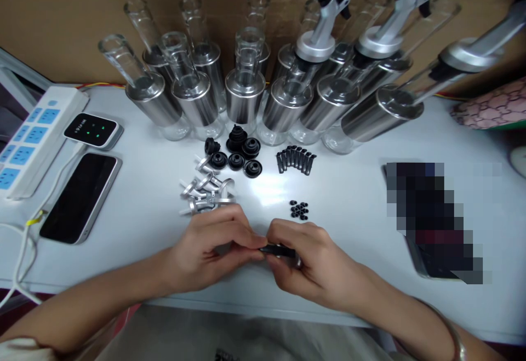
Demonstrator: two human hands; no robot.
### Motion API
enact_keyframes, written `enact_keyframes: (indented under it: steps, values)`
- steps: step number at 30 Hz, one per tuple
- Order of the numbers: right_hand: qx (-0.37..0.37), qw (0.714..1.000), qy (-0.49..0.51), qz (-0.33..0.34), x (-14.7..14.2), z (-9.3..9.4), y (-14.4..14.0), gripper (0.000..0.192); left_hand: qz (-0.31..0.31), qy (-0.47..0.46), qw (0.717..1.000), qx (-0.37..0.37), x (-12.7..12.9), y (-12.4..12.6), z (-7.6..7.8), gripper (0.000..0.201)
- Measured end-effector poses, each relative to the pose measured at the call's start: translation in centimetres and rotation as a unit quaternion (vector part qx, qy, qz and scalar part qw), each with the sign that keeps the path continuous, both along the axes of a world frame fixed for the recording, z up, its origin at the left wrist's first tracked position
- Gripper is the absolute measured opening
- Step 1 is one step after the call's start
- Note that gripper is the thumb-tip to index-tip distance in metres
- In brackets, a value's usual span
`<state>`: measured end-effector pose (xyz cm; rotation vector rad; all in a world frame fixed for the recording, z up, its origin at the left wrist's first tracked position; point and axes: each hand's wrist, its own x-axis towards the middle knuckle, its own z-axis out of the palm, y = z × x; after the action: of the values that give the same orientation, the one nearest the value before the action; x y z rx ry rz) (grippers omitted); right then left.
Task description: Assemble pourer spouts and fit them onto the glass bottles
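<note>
Near the table's front edge, my left hand [222, 248] and my right hand [312, 257] meet. My right hand is closed around a small, narrow black piece [279, 250]; a bit of silver shows by its fingers. At the left end of that piece, my left thumb and fingertips pinch together on it. Its exact kind is partly hidden. Just beyond my left hand lie several silver pour spouts [205, 188]. Behind them are black ribbed stoppers [236, 161]. Black levers [295, 159] lie in a fanned row, and tiny black caps [299, 209] sit nearer my right hand.
Glass bottles with steel sleeves [245, 98] stand in rows at the back; three front-right ones carry pourers [315, 46]. To the left are a power strip [39, 136], a small Wi-Fi device [93, 130] and a phone [80, 199]. A pixelated dark object [435, 224] lies right.
</note>
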<state>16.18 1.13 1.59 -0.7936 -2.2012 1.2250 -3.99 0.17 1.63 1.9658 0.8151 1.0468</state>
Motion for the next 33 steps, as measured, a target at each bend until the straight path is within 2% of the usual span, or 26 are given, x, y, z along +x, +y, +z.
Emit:
enact_keyframes:
  steps: [8,15,24,33]
  values:
    - [0.033,0.999,0.012,-0.001,-0.2,-0.01,-0.27,0.01,-0.016,-0.001,1.0,0.005,-0.04,-0.4,-0.03,0.008]
    - [0.015,1.0,0.01,0.021,0.03,-0.07,0.03,0.02,-0.031,0.004,0.999,0.011,-0.1,-0.44,-0.2,0.001]
    - [0.005,0.999,0.027,0.033,-0.05,-0.3,0.01,0.017,-0.052,-0.005,0.998,-0.024,-0.07,-0.59,0.04,0.006]
    - [0.0,0.998,0.048,0.035,-0.08,-0.48,-0.03,0.012,-0.058,0.002,0.998,-0.019,0.02,-0.52,0.19,0.004]
